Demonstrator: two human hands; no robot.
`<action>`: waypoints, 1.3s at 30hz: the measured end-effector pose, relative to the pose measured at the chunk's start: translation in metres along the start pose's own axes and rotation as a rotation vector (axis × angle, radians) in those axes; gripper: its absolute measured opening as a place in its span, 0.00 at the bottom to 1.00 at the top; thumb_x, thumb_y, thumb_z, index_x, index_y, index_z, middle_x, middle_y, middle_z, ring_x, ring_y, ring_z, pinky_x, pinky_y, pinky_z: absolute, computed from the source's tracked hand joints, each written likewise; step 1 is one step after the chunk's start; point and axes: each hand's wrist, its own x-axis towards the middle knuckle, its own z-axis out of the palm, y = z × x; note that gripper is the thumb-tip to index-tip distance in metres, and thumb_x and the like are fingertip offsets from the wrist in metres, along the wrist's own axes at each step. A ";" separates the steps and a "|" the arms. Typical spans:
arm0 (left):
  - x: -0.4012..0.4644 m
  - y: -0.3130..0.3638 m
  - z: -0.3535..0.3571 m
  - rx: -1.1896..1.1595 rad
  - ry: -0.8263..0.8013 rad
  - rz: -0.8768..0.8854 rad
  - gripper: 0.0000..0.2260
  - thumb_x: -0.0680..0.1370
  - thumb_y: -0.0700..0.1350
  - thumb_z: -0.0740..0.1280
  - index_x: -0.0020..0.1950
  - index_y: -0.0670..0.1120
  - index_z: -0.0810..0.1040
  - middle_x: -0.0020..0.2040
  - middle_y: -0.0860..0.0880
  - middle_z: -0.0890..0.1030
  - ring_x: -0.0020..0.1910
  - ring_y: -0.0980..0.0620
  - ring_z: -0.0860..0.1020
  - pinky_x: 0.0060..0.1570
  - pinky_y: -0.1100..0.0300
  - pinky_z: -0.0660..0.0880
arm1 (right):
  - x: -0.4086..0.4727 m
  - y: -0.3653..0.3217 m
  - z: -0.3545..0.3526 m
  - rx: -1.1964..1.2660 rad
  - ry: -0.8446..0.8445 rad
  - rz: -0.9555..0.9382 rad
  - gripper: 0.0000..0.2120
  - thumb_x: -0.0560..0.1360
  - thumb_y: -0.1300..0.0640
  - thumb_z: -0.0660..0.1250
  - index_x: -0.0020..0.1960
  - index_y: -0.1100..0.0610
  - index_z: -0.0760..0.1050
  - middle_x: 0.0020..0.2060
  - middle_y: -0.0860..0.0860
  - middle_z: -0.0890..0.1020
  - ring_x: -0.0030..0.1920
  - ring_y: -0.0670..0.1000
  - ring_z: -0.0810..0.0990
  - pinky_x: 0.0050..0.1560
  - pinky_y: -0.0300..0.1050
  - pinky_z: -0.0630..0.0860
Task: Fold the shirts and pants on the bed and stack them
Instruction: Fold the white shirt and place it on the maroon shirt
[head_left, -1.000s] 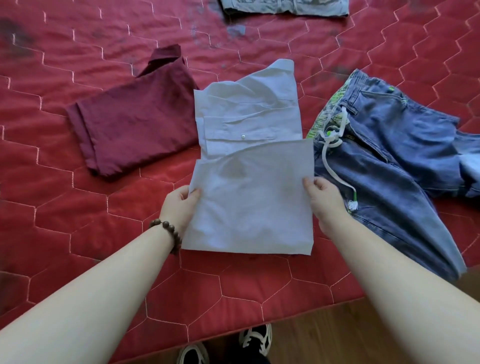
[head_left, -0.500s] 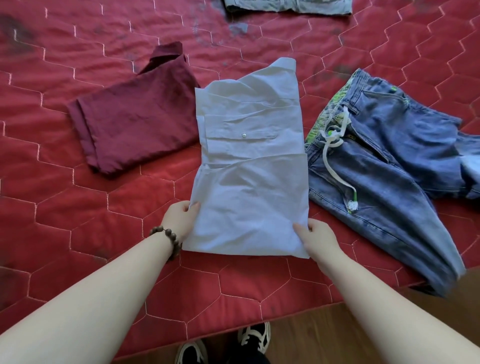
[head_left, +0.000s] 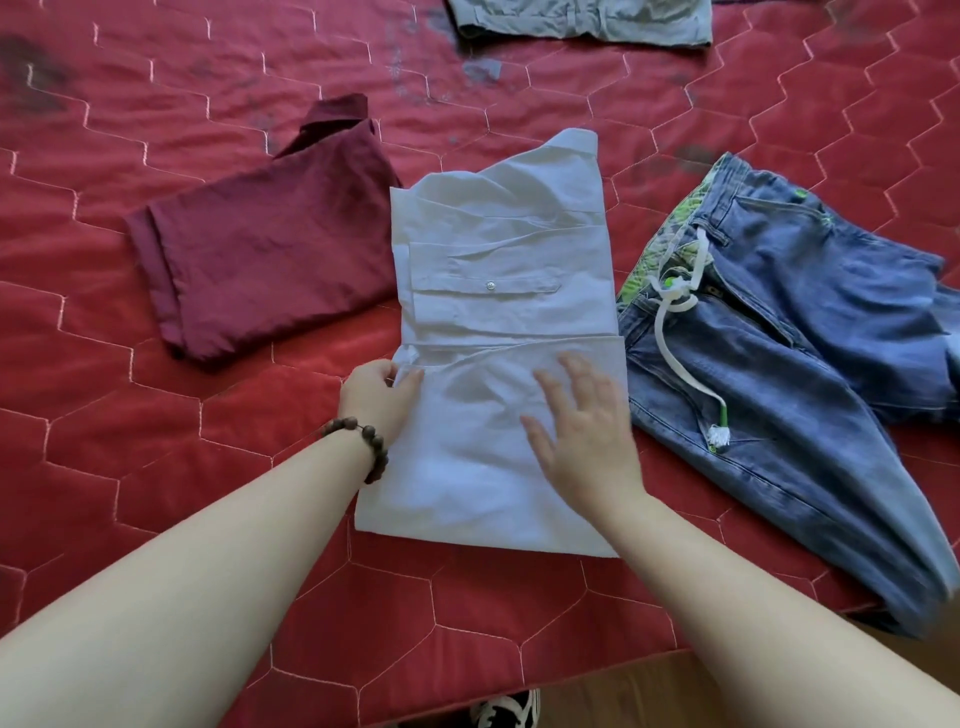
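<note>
shirt first: pale blue-white button-up cotton shirt (head_left: 498, 364), folded into a long panel, lies mid-bed on the red quilted bedspread (head_left: 156, 467), between a folded maroon shirt (head_left: 265, 260) and blue drawstring jeans (head_left: 779, 364). from the head view it looks light, soft and floppy, likely to slump, so best taken by both side edges. left hand (head_left: 376, 397) pinches the left edge at the fold; right hand (head_left: 587, 441) lies flat, fingers spread, pressing the lower panel.
</note>
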 end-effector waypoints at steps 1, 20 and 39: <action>0.002 0.000 0.004 -0.003 0.043 0.003 0.14 0.77 0.47 0.65 0.35 0.40 0.71 0.31 0.50 0.69 0.35 0.49 0.68 0.28 0.61 0.60 | 0.007 -0.008 0.009 -0.040 -0.098 -0.104 0.25 0.78 0.45 0.61 0.73 0.51 0.65 0.76 0.55 0.60 0.75 0.60 0.57 0.73 0.63 0.50; -0.034 0.002 0.046 0.539 -0.218 0.743 0.19 0.80 0.44 0.57 0.70 0.41 0.68 0.73 0.42 0.66 0.73 0.43 0.64 0.72 0.49 0.58 | 0.015 -0.014 0.055 -0.178 -0.169 -0.238 0.26 0.79 0.49 0.55 0.74 0.57 0.63 0.75 0.52 0.58 0.76 0.55 0.58 0.73 0.65 0.46; -0.005 -0.041 -0.036 1.098 -0.449 1.245 0.30 0.74 0.34 0.57 0.75 0.50 0.59 0.76 0.48 0.60 0.75 0.47 0.57 0.73 0.48 0.53 | -0.032 0.102 -0.005 -0.331 -0.234 -0.571 0.29 0.70 0.65 0.51 0.69 0.55 0.72 0.69 0.54 0.72 0.69 0.57 0.70 0.70 0.65 0.61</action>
